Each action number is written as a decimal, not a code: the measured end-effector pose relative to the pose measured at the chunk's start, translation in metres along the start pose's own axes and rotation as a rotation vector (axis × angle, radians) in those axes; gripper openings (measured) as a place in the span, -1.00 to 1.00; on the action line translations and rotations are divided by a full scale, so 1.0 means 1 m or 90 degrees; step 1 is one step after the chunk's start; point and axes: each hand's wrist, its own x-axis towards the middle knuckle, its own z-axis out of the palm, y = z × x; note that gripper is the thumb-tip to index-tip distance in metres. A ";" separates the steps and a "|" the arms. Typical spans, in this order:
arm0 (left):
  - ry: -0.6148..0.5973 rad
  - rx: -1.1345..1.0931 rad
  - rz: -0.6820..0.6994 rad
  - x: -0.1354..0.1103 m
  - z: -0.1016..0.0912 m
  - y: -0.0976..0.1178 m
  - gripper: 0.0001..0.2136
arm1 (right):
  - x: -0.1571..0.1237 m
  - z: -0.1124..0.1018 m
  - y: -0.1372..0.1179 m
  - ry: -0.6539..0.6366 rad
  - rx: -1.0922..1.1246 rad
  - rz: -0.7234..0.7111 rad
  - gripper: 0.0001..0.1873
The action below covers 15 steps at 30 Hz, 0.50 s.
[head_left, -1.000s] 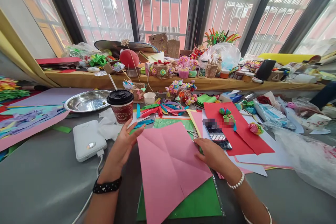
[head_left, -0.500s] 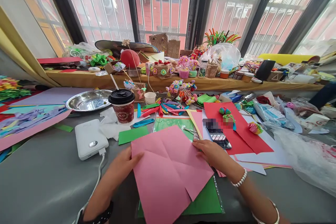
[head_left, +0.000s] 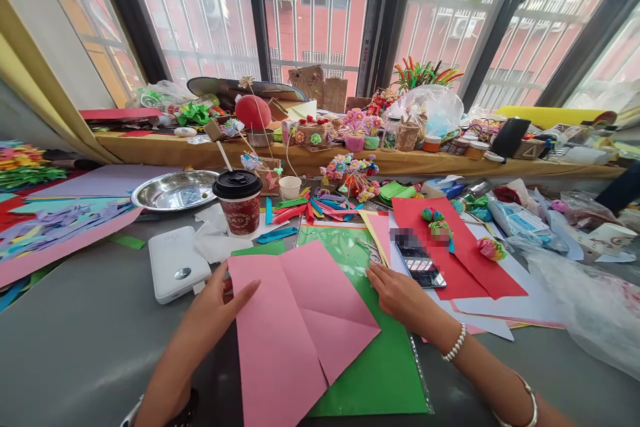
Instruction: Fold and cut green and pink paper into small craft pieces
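Observation:
My left hand grips the left edge of a large pink sheet of paper, thumb on top and fingers beneath. The sheet is tilted up a little, with crossing crease lines and a slit in its lower right edge. Under it lies a clear plastic pack of green paper. Beyond the sheet's right corner, my right hand rests over the pack's right edge with its fingers stretched forward, off the pink paper. Just past those fingertips lie scissors, partly blending into the shiny plastic.
A lidded paper cup stands near a white power bank with a cable. A phone lies on red paper at the right. Colored strips and a metal plate are farther back, before a crowded windowsill.
The pink sheet has shifted left with my left hand, uncovering more of the green pack. My right hand has come off the sheet and stays at about the same spot.

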 end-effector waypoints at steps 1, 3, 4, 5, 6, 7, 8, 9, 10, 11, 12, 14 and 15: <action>-0.021 -0.008 0.001 0.000 0.000 -0.001 -0.37 | -0.001 -0.001 0.002 0.031 0.011 0.015 -0.54; -0.053 0.017 -0.003 0.002 0.000 -0.003 -0.33 | -0.002 -0.006 0.007 0.106 0.062 0.069 -0.56; -0.046 0.048 -0.007 0.004 0.000 -0.004 -0.33 | -0.003 -0.010 0.010 0.148 0.103 0.103 -0.58; -0.037 0.084 -0.011 0.005 0.001 -0.005 -0.32 | -0.003 -0.014 0.012 0.191 0.151 0.147 -0.61; -0.028 0.122 -0.012 0.007 0.002 -0.005 -0.33 | -0.003 -0.019 0.014 0.233 0.210 0.198 -0.64; -0.020 0.155 -0.009 0.009 0.004 -0.006 -0.33 | -0.003 -0.023 0.016 0.272 0.284 0.253 -0.65; -0.012 0.182 -0.002 0.011 0.006 -0.005 -0.33 | -0.002 -0.027 0.017 0.309 0.373 0.303 -0.64; -0.006 0.206 0.010 0.012 0.009 -0.005 -0.33 | -0.001 -0.030 0.018 0.344 0.476 0.343 -0.60; -0.001 0.227 0.027 0.013 0.012 -0.004 -0.33 | -0.001 -0.032 0.019 0.373 0.579 0.369 -0.55; 0.001 0.247 0.044 0.014 0.016 -0.002 -0.33 | 0.000 -0.034 0.019 0.392 0.674 0.384 -0.50; -0.001 0.264 0.061 0.016 0.019 -0.001 -0.33 | 0.000 -0.035 0.020 0.403 0.752 0.392 -0.46; -0.018 0.281 0.092 0.020 0.026 0.002 -0.35 | -0.001 -0.035 0.020 0.399 0.850 0.402 -0.46; -0.030 0.275 0.109 0.024 0.030 0.003 -0.38 | -0.003 -0.035 0.020 0.386 0.877 0.406 -0.48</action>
